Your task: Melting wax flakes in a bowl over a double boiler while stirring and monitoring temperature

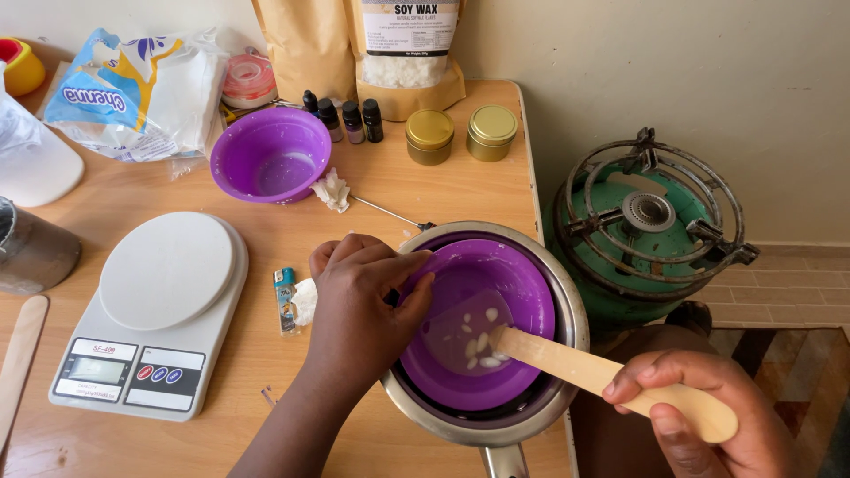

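Note:
A purple bowl [522, 283] sits inside a steel pot [574, 305] at the table's near right edge. Cloudy liquid with a few white wax flakes [478, 341] lies in the bowl's bottom. My left hand [359, 310] grips the bowl's left rim. My right hand [708, 420] holds a flat wooden stick [575, 365], its tip resting among the flakes.
A white kitchen scale [150, 310] stands at the left, a lighter [284, 299] beside it. Farther back are a second purple bowl [270, 155], small dark bottles [350, 117], two gold tins [460, 133] and wax bags. A green gas burner [651, 221] sits off the table's right edge.

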